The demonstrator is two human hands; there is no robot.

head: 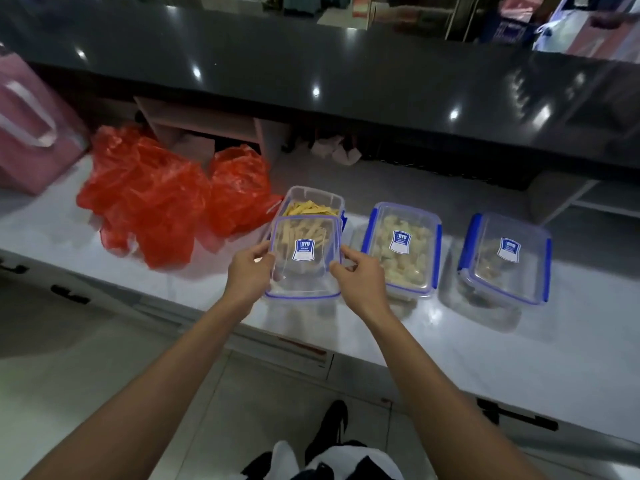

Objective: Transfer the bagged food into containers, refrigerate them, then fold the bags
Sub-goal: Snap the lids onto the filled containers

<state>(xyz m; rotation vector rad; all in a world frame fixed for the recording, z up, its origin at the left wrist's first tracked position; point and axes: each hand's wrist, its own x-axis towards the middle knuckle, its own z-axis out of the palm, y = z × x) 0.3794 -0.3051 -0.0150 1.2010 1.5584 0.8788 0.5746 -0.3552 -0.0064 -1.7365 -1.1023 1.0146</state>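
Clear plastic with a blue rim, the lid [304,261] is sitting between both hands, held tilted over the open container [313,206] of yellow strips. The left hand [247,273] is pinching the lid's left edge, thumb on top near the upper left corner and the other fingers curled under the rim. The right hand [363,278] is gripping the right edge the same way, thumb tip touching the rim and fingers [337,270] wrapping the side. Both hands are partly closed on the lid, neither fully clenched.

The lid's long axis is running away from the person, its far end overlapping the near half of the container and its near end hanging over the white counter [485,344]. A blue and white label is facing up at its centre. The container's far end is showing uncovered, the strips lying there in plain sight.

Just right of the lid, a second container [403,249] with pale food is lying closed, blue clips at its sides. Further right of the lid, a third closed container [507,258] is standing apart from it. Left of the lid, two crumpled red plastic bags [152,195] are lying on the counter, the nearer one touching the open container's left side.
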